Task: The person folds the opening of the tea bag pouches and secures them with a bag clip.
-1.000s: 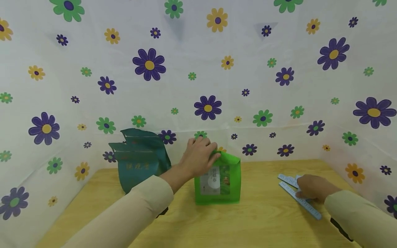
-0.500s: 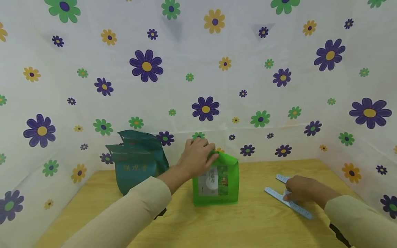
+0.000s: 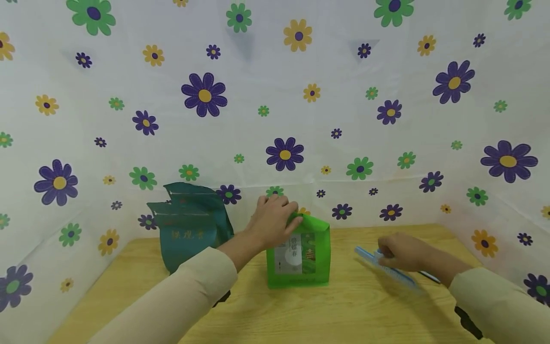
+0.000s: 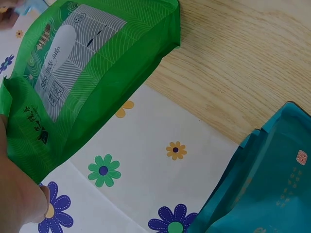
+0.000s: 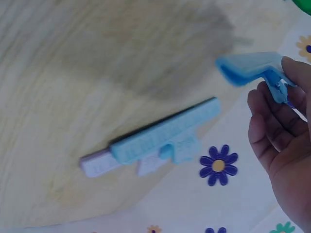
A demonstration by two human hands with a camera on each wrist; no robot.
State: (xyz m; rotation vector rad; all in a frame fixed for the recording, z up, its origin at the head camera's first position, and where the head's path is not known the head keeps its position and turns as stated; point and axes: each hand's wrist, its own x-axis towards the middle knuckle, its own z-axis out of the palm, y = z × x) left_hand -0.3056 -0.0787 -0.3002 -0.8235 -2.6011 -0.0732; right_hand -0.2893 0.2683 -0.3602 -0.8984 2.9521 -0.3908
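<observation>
In the head view a green tea bag [image 3: 321, 260] stands upright on the wooden table. My left hand [image 3: 272, 220] grips its folded top from the left side; in the left wrist view the green bag [image 4: 104, 73] stretches away from the thumb. Off to the right, my right hand [image 3: 406, 252] pinches a light blue bag clip [image 3: 386, 270] by its handle, lifted off the table. The right wrist view shows that blue clip [image 5: 248, 68] between thumb and fingers. Below it lie another light blue clip [image 5: 165, 133] and a lilac clip [image 5: 99, 162], side by side.
Left of the green bag stand teal tea bags [image 3: 186, 248], one behind another, partly hidden by the left sleeve [image 3: 172, 296]. A white flowered cloth [image 3: 339, 110] rises behind the table [image 3: 301, 315] and along both sides.
My right hand has picked up one blue clip and carried it left and up from the others. The left hand stays at the bag's top. The view has shifted slightly.
</observation>
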